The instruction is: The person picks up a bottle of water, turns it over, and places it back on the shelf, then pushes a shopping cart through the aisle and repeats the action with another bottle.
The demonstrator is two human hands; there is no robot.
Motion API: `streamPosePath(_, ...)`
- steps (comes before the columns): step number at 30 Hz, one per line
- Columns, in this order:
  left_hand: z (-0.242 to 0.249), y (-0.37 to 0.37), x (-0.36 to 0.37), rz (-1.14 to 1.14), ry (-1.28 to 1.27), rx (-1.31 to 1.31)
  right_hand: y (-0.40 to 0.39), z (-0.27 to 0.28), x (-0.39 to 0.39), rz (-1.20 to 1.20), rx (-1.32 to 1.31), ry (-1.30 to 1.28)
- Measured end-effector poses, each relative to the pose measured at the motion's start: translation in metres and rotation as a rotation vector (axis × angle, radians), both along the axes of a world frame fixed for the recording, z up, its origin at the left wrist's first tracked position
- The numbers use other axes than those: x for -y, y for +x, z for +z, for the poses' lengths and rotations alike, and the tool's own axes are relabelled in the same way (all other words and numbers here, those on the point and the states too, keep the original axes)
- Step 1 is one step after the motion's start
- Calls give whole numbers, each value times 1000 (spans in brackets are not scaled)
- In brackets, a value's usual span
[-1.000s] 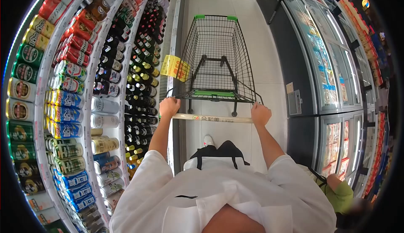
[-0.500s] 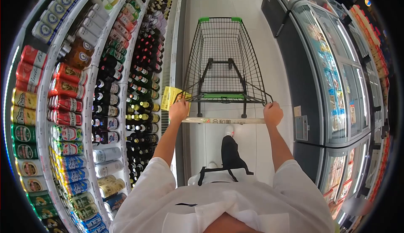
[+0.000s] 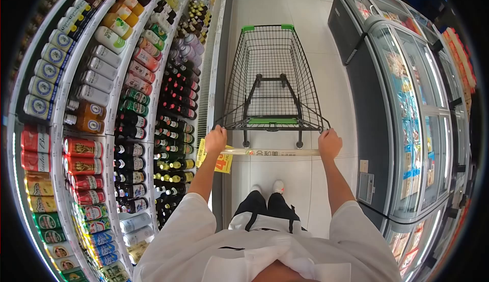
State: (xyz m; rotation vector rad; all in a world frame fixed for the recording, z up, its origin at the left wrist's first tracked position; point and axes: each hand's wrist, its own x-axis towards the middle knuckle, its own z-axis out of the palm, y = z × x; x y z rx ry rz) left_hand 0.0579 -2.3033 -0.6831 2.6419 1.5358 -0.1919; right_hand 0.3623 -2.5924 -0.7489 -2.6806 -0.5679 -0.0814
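A black wire shopping cart (image 3: 307, 78) with green corner trim stands in front of me, and I see nothing in its basket. Its pale handle bar (image 3: 270, 152) with printed lettering runs across between my hands. My left hand (image 3: 215, 139) is closed around the bar's left end, where the side frame meets it. At the opposite end, my right hand (image 3: 330, 143) is wrapped round the grip in the same way. Just beside and below my left hand shows a yellow price sign (image 3: 223, 164), partly covered by my wrist.
Along the left run shelves (image 3: 113, 144) packed with cans and dark bottles (image 3: 175, 124). A grey freezer cabinet (image 3: 364, 109) with glass doors and packaged goods lines the right side. White tiled floor (image 3: 265, 2) stretches ahead between them, curving at the far end.
The shelves, price sign and freezer have shifted back towards me as the cart and I moved forward. My feet are now nearly side by side. Both hands keep their hold.
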Motion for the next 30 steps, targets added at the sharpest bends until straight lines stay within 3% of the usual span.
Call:
streamPosePath(15, -10, 114, -201, 86, -127, 20, 95, -24, -190, -6, 2, 7)
streamPosePath(20, -25, 148, -267, 12, -177, 2, 132, -34, -252, 9, 24, -34)
streamPosePath(30, -46, 247, -377, 41, -136, 87, 249, -71, -377, -5, -19, -122)
